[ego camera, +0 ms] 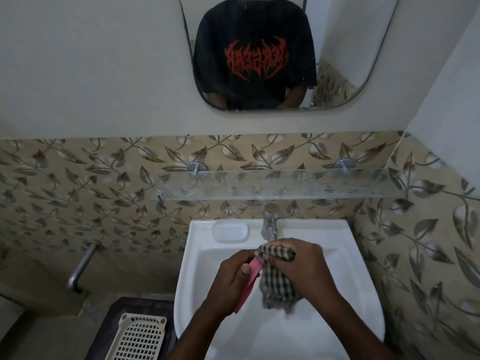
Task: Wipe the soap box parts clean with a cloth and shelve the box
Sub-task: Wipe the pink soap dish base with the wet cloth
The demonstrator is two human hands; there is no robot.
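At the far left a metal pipe (80,266) bends out of the leaf-patterned wall. Below it a cream basket (137,336) with a grid bottom lies on a dark ledge beside the sink (193,255). On the sink's back left corner, left of the tap, a white tray (230,231) lies flat with its long axis running left to right (whether it is loose or moulded into the rim cannot be told). Over the basin the left hand (231,281) grips a pink part (251,275), thumb pressed on its upper face and fingers curled behind. The part is tilted: its long axis runs from the far end by the cloth down toward the person and a little left, and its near end juts out below the palm. Touching that far end is a checked cloth (276,287), which hangs toward the basin with its lower edge blurred. The right hand (304,266) clenches the cloth's top, fingers folded over it, holding it against the pink part. The tap (270,224) stands just behind the hands, its spout partly hidden by them. Above it a glass shelf (272,184) runs across on metal pegs. Higher still a mirror (337,61) shows the person's dark shirt with red print.
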